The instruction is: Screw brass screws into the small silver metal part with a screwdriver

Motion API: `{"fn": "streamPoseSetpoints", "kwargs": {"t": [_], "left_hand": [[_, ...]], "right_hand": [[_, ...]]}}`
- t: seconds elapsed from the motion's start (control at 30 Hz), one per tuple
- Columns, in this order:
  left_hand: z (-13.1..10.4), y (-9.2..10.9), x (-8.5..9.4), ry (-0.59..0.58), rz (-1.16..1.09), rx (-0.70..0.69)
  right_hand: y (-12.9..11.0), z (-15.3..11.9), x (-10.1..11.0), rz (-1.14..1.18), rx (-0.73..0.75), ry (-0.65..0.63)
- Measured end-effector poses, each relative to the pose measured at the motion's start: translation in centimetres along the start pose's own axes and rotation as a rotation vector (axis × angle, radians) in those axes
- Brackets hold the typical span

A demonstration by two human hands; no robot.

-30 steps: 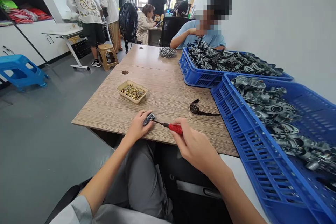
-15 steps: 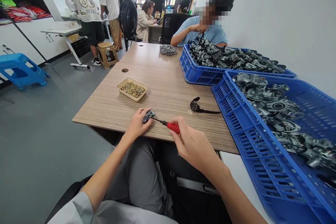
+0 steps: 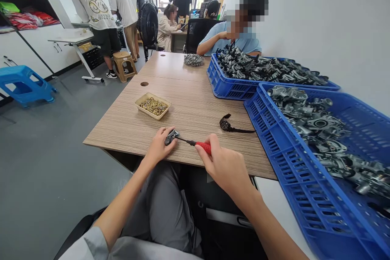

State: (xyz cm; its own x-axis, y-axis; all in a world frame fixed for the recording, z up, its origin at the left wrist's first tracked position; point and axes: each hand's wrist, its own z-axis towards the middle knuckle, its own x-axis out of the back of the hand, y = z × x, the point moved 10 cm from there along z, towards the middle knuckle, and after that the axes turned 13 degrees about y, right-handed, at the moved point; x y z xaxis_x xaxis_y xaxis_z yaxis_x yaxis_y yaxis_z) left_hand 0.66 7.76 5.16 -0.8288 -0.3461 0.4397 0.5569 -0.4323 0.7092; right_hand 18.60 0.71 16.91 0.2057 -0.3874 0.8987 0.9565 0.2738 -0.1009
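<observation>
Near the front edge of the wood-grain table [image 3: 122, 130], my left hand [image 3: 159, 144] is closed around a small grey metal part [image 3: 172, 135] and holds it against the tabletop. My right hand [image 3: 224, 160] grips a screwdriver [image 3: 203, 147] by its red handle. The dark shaft points left, and its tip meets the metal part beside my left fingers; the exact contact is too small to make out. Just beyond my hands stands a shallow cream tray [image 3: 138, 107] of brass-coloured screws.
A black wristwatch [image 3: 226, 125] lies right of the tray. Two blue crates, a near one [image 3: 276, 146] and a far one [image 3: 231, 87], hold many metal parts along the right. A clear container of small grey parts [image 3: 193, 60] stands farther back, near a seated person in light blue [image 3: 210, 40].
My right hand has turned slightly on the red handle, while the screwdriver tip stays at the metal part. My left hand keeps its hold. The whole view has shifted a little.
</observation>
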Motion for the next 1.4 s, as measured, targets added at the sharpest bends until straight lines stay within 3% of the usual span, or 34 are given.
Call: {"fn": "streamPoseSetpoints", "kwargs": {"t": [0.2, 0.37, 0.57, 0.77, 0.93, 1.1, 1.17, 1.3, 1.4], "left_hand": [[-0.1, -0.2, 0.0, 0.003, 0.002, -0.003], [-0.1, -0.5, 0.0, 0.023, 0.016, -0.005], [-0.1, -0.4, 0.0, 0.025, 0.014, -0.009], [-0.1, -0.6, -0.1, 0.018, 0.008, 0.0], [-0.1, -0.8, -0.2, 0.02, 0.004, 0.005], [0.0, -0.6, -0.1, 0.022, -0.011, 0.009], [0.0, -0.5, -0.1, 0.027, -0.009, 0.008], [0.0, -0.7, -0.2, 0.026, 0.001, 0.014], [0.0, -0.7, -0.1, 0.032, 0.002, 0.005]], "right_hand": [[-0.8, 0.1, -0.2, 0.313, 0.078, -0.035], [1.0, 0.4, -0.6, 0.013, -0.032, 0.001], [-0.9, -0.1, -0.4, 0.319, 0.091, -0.062], [1.4, 0.3, -0.7, -0.029, -0.081, -0.001], [-0.4, 0.1, -0.8, 0.329, 0.063, -0.062], [1.5, 0.2, -1.1, -0.026, -0.09, -0.043], [1.5, 0.2, -1.2, 0.022, -0.082, -0.051], [-0.2, 0.1, -0.8, 0.362, 0.064, -0.084], [0.5, 0.3, -0.9, 0.188, 0.014, -0.053]]}}
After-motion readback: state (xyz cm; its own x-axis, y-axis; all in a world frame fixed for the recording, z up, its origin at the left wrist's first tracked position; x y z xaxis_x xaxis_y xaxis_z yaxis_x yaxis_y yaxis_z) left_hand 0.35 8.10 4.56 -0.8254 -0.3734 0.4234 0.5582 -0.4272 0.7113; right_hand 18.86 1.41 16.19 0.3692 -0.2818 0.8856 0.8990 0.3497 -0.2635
